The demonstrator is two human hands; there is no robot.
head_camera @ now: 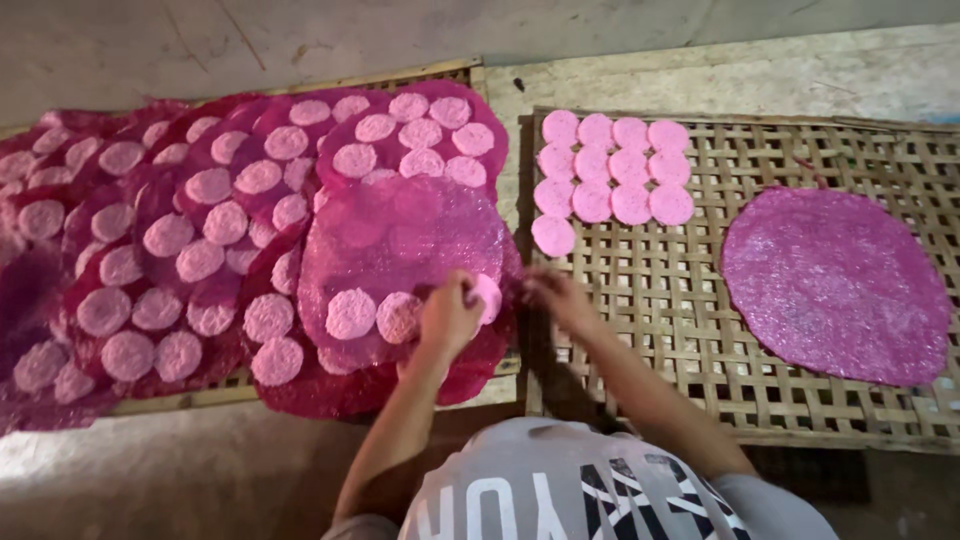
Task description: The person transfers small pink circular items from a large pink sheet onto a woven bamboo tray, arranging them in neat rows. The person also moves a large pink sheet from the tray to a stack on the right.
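Pink discs (pixel 351 313) lie on the magenta mesh sheet (pixel 400 250) atop the left bamboo tray (pixel 200 398). My left hand (pixel 450 315) pinches one disc (pixel 489 296) at its rim; thin, light, probably brittle. My right hand (pixel 555 296) looks blurred, so I cannot tell its grip.

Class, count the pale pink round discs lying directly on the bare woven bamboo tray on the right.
13 discs on the woven tray: three rows of four near its top left corner, plus one alone below the left column. None seem hidden.
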